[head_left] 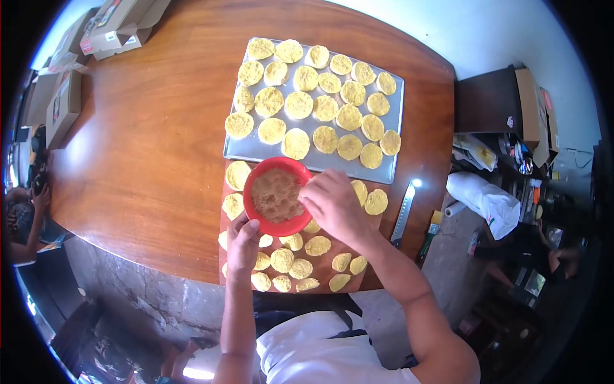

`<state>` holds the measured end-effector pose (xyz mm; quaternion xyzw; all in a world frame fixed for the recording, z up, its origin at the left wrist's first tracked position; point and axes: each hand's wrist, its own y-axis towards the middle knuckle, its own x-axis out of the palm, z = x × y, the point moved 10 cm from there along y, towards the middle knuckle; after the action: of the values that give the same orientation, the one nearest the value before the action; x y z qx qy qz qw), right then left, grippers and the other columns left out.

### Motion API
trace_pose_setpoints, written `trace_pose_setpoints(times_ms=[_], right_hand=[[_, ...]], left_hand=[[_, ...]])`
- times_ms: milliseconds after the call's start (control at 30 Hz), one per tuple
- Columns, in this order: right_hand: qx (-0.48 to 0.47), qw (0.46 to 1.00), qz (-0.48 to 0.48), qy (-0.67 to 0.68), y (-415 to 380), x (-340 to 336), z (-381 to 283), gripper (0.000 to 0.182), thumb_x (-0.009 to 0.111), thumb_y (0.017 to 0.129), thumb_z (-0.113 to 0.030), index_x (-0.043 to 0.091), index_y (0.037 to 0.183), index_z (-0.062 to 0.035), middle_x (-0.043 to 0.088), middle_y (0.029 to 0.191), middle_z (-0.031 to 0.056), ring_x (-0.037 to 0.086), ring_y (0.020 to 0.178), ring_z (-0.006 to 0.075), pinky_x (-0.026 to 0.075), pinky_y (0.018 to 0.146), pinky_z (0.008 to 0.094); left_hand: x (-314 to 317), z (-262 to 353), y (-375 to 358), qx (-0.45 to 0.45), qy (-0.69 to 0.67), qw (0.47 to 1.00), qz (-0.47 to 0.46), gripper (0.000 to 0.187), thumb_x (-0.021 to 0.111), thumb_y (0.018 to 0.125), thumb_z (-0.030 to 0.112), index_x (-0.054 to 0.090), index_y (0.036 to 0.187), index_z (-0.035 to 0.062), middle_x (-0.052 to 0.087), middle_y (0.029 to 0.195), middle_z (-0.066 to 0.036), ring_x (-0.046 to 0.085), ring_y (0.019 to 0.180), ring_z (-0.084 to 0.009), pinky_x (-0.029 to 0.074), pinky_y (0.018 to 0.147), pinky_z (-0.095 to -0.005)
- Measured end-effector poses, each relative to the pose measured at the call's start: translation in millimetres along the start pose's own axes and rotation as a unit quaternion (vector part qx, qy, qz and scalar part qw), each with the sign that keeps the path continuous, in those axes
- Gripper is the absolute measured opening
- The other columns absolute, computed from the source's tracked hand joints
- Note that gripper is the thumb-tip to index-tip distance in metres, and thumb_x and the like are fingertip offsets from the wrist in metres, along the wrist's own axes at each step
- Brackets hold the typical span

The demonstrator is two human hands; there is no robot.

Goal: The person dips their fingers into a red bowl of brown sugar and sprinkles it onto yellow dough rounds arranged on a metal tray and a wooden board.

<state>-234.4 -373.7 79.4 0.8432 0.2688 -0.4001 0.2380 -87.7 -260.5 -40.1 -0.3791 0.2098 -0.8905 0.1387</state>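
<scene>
My left hand [242, 242] grips a red bowl [284, 228] by its near left rim, thumb on the edge. Brown crumbly powder [274, 195] fills the bowl. Over the bowl's right rim, my right hand [332, 203] has its fingers pinched together; what they hold, if anything, is hidden. Beyond the bowl lies a metal tray [249, 150] bearing rows of yellow bread-like rounds [299, 105]. Beneath the bowl and my hands, a brown board [325, 265] carries several thinner, uneven yellow slices [281, 259], some covered by the bowl and hands.
A long serrated knife [404, 210] lies right of the board, beside a green-handled brush [433, 227] at the table edge. Cardboard boxes [121, 29] stand at the far left of the wooden table [153, 160]. Another person [29, 221] is at the left edge.
</scene>
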Motion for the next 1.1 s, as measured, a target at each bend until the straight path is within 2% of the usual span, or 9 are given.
trace_pose_setpoints(times_ms=[167, 300, 400, 467, 600, 767, 867, 1033, 1100], right_hand=[[-0.012, 0.989, -0.093, -0.115, -0.6, 29.9, -12.2, 0.006, 0.068, 0.077, -0.013, 0.068, 0.080, -0.0078, 0.059, 0.078, 0.0037, 0.057, 0.087, 0.0216, 0.045, 0.082, 0.0358], [-0.001, 0.992, -0.091, -0.092, -0.2, 28.5, -8.9, 0.003, 0.068, 0.076, -0.011, 0.068, 0.077, -0.0088, 0.059, 0.077, 0.0034, 0.057, 0.087, 0.0226, 0.046, 0.081, 0.0359], [0.009, 0.999, -0.040, -0.005, 7.3, 8.5, -1.0, 0.002, 0.070, 0.076, -0.007, 0.068, 0.078, -0.0078, 0.060, 0.073, 0.0050, 0.058, 0.082, 0.0248, 0.046, 0.079, 0.0375], [0.060, 0.997, 0.039, 0.041, 11.8, -17.8, 24.1, 0.006, 0.072, 0.076, -0.003, 0.069, 0.080, -0.0071, 0.061, 0.070, 0.0075, 0.058, 0.076, 0.0272, 0.046, 0.075, 0.0400], [0.103, 0.988, 0.108, -0.048, 23.8, -43.3, 81.1, 0.003, 0.072, 0.077, -0.001, 0.070, 0.078, -0.0036, 0.066, 0.071, 0.0132, 0.062, 0.071, 0.0325, 0.047, 0.069, 0.0445], [0.141, 0.983, 0.096, -0.068, 24.0, -39.3, 117.5, 0.009, 0.068, 0.075, 0.001, 0.073, 0.081, -0.0033, 0.067, 0.074, 0.0179, 0.063, 0.073, 0.0373, 0.049, 0.072, 0.0456], [0.185, 0.980, 0.070, -0.034, 26.4, -37.5, 119.3, 0.009, 0.069, 0.076, 0.000, 0.073, 0.082, -0.0036, 0.067, 0.073, 0.0181, 0.063, 0.074, 0.0372, 0.049, 0.072, 0.0451], [0.187, 0.978, 0.079, -0.056, 30.5, -31.8, 128.5, 0.006, 0.069, 0.077, -0.001, 0.073, 0.082, -0.0037, 0.068, 0.075, 0.0172, 0.063, 0.074, 0.0373, 0.050, 0.072, 0.0447], [0.205, 0.975, 0.072, -0.057, 34.3, -27.2, 133.3, 0.006, 0.069, 0.078, -0.002, 0.072, 0.082, -0.0037, 0.068, 0.076, 0.0167, 0.063, 0.075, 0.0372, 0.050, 0.073, 0.0446]], left_hand=[[16.7, -3.0, 1.3, -0.005, 0.044, 0.999, 0.000, 0.051, 0.067, 0.089, 0.018, 0.054, 0.128, -0.0121, 0.064, 0.121, -0.017, 0.063, 0.109, -0.0212, 0.050, 0.099, -0.0347], [14.6, -9.6, 2.7, -0.007, 0.024, 1.000, -0.004, 0.045, 0.060, 0.093, 0.017, 0.054, 0.127, -0.0115, 0.063, 0.124, -0.019, 0.063, 0.112, -0.0248, 0.050, 0.101, -0.0386], [16.2, -11.3, 4.6, -0.007, 0.009, 1.000, 0.001, 0.045, 0.060, 0.094, 0.018, 0.054, 0.127, -0.0117, 0.064, 0.123, -0.018, 0.064, 0.111, -0.0243, 0.051, 0.099, -0.0384], [19.1, -9.6, 5.7, -0.004, 0.016, 1.000, -0.007, 0.044, 0.059, 0.094, 0.018, 0.054, 0.126, -0.0116, 0.065, 0.122, -0.018, 0.064, 0.112, -0.0238, 0.051, 0.099, -0.0380], [14.3, -7.2, 5.2, -0.004, -0.002, 1.000, 0.004, 0.050, 0.064, 0.091, 0.018, 0.053, 0.129, -0.0120, 0.064, 0.121, -0.018, 0.065, 0.108, -0.0217, 0.052, 0.096, -0.0369], [6.3, 4.9, -5.5, 0.002, 0.020, 1.000, 0.007, 0.053, 0.066, 0.089, 0.021, 0.053, 0.129, -0.0121, 0.064, 0.122, -0.018, 0.064, 0.110, -0.0233, 0.050, 0.100, -0.0378], [-2.0, 6.4, -9.9, 0.004, 0.024, 1.000, 0.008, 0.054, 0.066, 0.089, 0.022, 0.053, 0.129, -0.0123, 0.064, 0.122, -0.019, 0.064, 0.111, -0.0238, 0.049, 0.101, -0.0379], [-14.9, 10.2, -14.3, 0.015, 0.020, 1.000, 0.019, 0.055, 0.068, 0.088, 0.022, 0.053, 0.128, -0.0130, 0.065, 0.121, -0.020, 0.065, 0.110, -0.0250, 0.050, 0.101, -0.0379], [-20.8, 7.2, -16.0, -0.016, 0.051, 0.998, 0.021, 0.057, 0.066, 0.088, 0.026, 0.053, 0.125, -0.0147, 0.063, 0.123, -0.022, 0.064, 0.113, -0.0271, 0.049, 0.102, -0.0391]])
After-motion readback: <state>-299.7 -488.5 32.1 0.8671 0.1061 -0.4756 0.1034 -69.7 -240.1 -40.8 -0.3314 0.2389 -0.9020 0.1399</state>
